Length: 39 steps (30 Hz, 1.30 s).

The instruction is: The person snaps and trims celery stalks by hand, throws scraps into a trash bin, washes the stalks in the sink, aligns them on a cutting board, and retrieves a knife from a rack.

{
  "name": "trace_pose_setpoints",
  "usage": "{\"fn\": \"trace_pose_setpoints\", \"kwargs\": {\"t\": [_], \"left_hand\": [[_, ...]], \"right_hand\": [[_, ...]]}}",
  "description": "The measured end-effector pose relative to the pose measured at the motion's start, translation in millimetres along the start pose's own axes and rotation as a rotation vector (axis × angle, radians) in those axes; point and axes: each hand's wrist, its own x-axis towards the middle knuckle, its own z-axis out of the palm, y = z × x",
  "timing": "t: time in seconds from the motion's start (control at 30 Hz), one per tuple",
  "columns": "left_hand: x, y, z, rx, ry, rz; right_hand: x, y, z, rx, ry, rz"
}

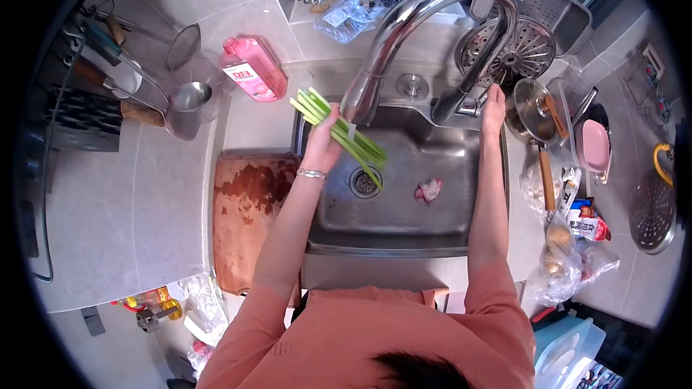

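My left hand (323,140) is closed around a bunch of green vegetable stalks (364,148) with pale cut ends. A whitish band wraps the stalks. They slant over the left side of the steel sink (425,227), by the spray head of the tall chrome faucet (404,21). On the sink's right side, my right hand (493,114) is at the faucet lever (470,107), fingers stretched forward with nothing visible in them. Below the stalks is the drain strainer (365,182). A crumpled pink-and-white scrap (428,191) lies on the sink floor.
A wet wooden cutting board (245,230) lies left of the sink, with a pink detergent bottle (254,70) behind it. To the right stand a lidded pot (535,112), a pink dish (595,145) and plastic bags (562,266). A perforated tray (540,7) leans behind the faucet.
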Motion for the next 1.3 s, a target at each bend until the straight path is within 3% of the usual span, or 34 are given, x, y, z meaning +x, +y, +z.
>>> {"fn": "trace_pose_setpoints", "kwargs": {"t": [0.2,0.27,0.33,0.4,0.5,0.6,0.7,0.8,0.9,1.13,1.3], "left_hand": [[0.7,6.4,-17.1,-0.129,-0.067,0.034],[-6.5,10.1,-15.6,-0.203,-0.043,0.05],[-18.2,9.6,-12.4,-0.239,-0.044,0.098],[-27.3,6.5,-18.6,-0.282,-0.1,0.096],[-52.3,-5.5,-19.1,-0.295,-0.115,0.117],[-72.7,-23.6,-27.8,-0.26,-0.036,0.124],[-96.0,-10.2,-22.5,-0.124,-0.09,0.258],[-113.1,-0.1,-21.9,0.092,-0.165,0.39],[-117.0,-8.2,-31.2,0.365,-0.082,0.408],[-134.2,-12.3,-36.3,0.675,-0.063,0.419],[-153.6,23.9,-11.6,1.361,-0.057,0.908]], "right_hand": [[-78.3,-8.4,-5.8,-0.028,0.099,-0.31],[-142.2,-14.5,7.3,0.331,-0.052,-0.043],[-199.6,-2.0,22.4,0.498,-0.28,0.153],[-251.9,-24.2,34.5,0.631,-0.314,0.445],[-278.1,-30.8,57.5,0.971,-0.255,0.634],[-288.4,-38.5,76.3,0.833,-0.178,0.63],[-287.0,-13.8,81.4,0.931,-0.392,0.674],[-295.3,-40.2,64.0,0.732,-0.351,0.632],[-282.5,28.8,72.6,0.278,-0.475,0.096],[-280.3,-66.5,39.7,0.212,-0.587,-0.323],[-282.3,-94.3,35.9,0.32,-0.566,-0.346]]}}
